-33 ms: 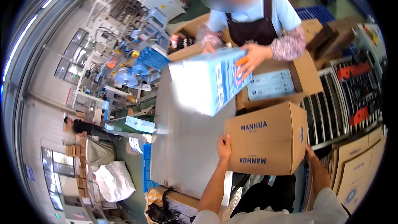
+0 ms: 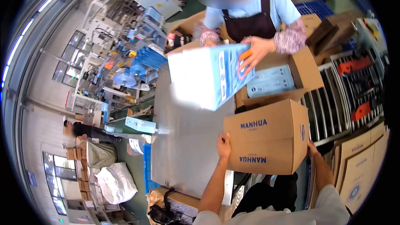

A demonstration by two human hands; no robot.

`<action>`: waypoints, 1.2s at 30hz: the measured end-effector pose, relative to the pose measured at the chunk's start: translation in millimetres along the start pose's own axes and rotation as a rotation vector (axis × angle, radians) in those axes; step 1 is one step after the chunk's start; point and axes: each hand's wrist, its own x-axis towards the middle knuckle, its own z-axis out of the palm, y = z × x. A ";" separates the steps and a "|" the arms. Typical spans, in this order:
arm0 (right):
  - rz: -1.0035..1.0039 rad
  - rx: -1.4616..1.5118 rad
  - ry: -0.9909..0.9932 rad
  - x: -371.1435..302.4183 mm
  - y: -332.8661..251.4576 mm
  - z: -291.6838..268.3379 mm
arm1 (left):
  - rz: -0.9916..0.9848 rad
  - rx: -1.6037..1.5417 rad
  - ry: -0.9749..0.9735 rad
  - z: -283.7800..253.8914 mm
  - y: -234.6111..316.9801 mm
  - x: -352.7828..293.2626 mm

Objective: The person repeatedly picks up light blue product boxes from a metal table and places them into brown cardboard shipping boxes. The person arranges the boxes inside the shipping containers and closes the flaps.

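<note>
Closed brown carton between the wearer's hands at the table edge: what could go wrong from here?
1. The closed brown carton is gripped only at its sides by the left hand and right hand, and seems to overhang the steel table, so it might slip or tip off.
2. A co-worker's hand holds a tilted pale blue box over the open carton just beyond; the two loads could collide.

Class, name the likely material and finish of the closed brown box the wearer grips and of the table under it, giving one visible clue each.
Closed brown box: probably corrugated cardboard, matt tan with folded edges and blue print. Table: looks like bare sheet metal, grey and smooth, with a soft glare across its top.
</note>
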 end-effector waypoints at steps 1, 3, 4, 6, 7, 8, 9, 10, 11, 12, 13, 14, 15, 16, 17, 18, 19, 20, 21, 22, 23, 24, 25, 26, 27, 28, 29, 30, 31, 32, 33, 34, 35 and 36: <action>0.043 -0.053 0.071 -8.7 -3.9 15.0 | -0.042 -0.021 0.003 -15.9 -1.3 -6.4; 0.000 -0.090 0.130 -21.2 -18.5 5.6 | -0.072 -0.045 -0.006 -17.4 -4.4 -2.7; -0.078 -0.119 0.203 -34.6 -26.3 -9.0 | -0.073 -0.071 -0.029 -9.9 -1.8 3.0; -0.212 -0.241 0.190 -74.4 -68.7 -17.1 | 0.184 -0.158 0.001 -5.8 -29.9 -0.7; -0.458 -0.190 0.170 -104.3 -98.4 -11.7 | 0.173 -0.191 -0.085 5.8 -17.4 -13.3; -0.615 -0.094 0.290 -145.4 -137.6 27.9 | 0.147 -0.222 -0.184 8.3 -0.1 -34.0; -0.621 -0.063 0.305 -172.5 -166.4 35.9 | 0.115 -0.245 -0.280 11.5 4.3 -48.3; -0.591 -0.092 0.245 -202.0 -206.3 62.0 | -0.238 -0.832 -0.634 18.0 -26.0 -52.9; -0.621 -0.095 0.270 -232.9 -231.2 77.7 | -0.429 -0.928 -0.660 26.7 17.9 -69.1; -0.676 -0.205 0.340 -258.4 -243.7 91.9 | -0.636 -1.004 -0.675 29.0 60.6 -86.9; -0.722 -0.303 0.347 -269.5 -255.1 119.7 | -0.515 -1.288 -0.889 32.7 24.7 -78.4; -0.760 -0.399 0.363 -274.7 -262.1 141.6 | -0.519 -1.360 -0.982 30.5 24.9 -79.4; -0.603 -0.562 0.361 -281.5 -267.4 170.5 | -0.542 -1.044 -0.844 38.4 20.9 -86.9; -0.442 -0.716 0.352 -282.0 -265.4 200.7 | -0.547 -0.730 -0.692 47.1 9.9 -93.1; -0.590 -0.955 0.209 -271.2 -254.6 228.6 | -0.487 -0.694 -0.840 49.3 -3.2 -95.3; -0.498 -1.080 0.074 -252.8 -228.5 243.5 | -0.489 -0.852 -0.878 58.4 -13.3 -101.2; -0.666 -1.549 0.092 -227.3 -188.6 258.6 | -0.504 -1.010 -0.934 66.7 2.0 -117.5; -0.418 -1.593 0.031 -205.4 -152.7 277.2 | -0.527 -1.161 -0.992 71.0 21.5 -135.2; -0.368 -1.627 -0.120 -185.7 -119.4 282.0 | -0.477 -1.038 -0.928 66.5 52.6 -147.5; -0.407 -1.736 -0.272 -174.1 -91.9 285.6 | -0.386 -0.858 -0.765 67.6 49.0 -148.5; -0.446 -1.638 -0.246 -173.5 -84.6 295.0 | -0.300 -0.671 -0.597 71.2 37.9 -146.5; -0.552 -1.428 -0.294 -171.1 -85.9 290.3 | -0.215 -0.490 -0.431 79.8 27.9 -146.4; -0.638 -1.214 -0.333 -166.9 -92.9 277.7 | -0.115 -0.387 -0.412 84.4 2.6 -137.2; -0.708 -0.996 -0.340 -165.6 -104.3 259.9 | -0.217 -0.573 -0.505 84.5 4.2 -138.4; -0.893 -1.208 -0.124 -170.1 -142.3 256.4 | -0.278 -0.654 -0.540 75.1 -0.6 -130.9; -1.075 -1.409 0.105 -177.3 -185.5 248.8 | -0.340 -0.736 -0.572 68.6 -6.2 -128.0; -1.007 -1.574 0.439 -185.3 -220.2 236.6 | -0.210 -0.412 -0.392 68.7 -11.5 -132.9; -0.881 -1.643 0.622 -186.7 -241.7 217.7 | -0.083 -0.088 -0.187 68.1 -20.9 -135.2; -0.793 -1.784 0.843 -182.7 -245.2 183.7 | 0.041 0.228 0.007 74.1 -21.7 -137.3; -0.679 -1.908 1.065 -170.1 -237.1 136.2 | 0.128 0.366 -0.085 74.9 -9.5 -139.0; -0.513 -1.717 0.938 -168.2 -231.0 71.3 | 0.228 0.495 -0.200 77.5 18.9 -139.2; -0.374 -1.514 0.791 -162.3 -232.4 25.9 | 0.319 0.628 -0.290 81.0 38.6 -135.7; -0.347 -1.416 0.690 -148.8 -246.3 31.7 | 0.289 0.420 -0.367 89.2 26.3 -134.8; -0.290 -1.324 0.619 -145.1 -259.7 29.0 | 0.149 0.336 -0.342 106.0 33.3 -141.7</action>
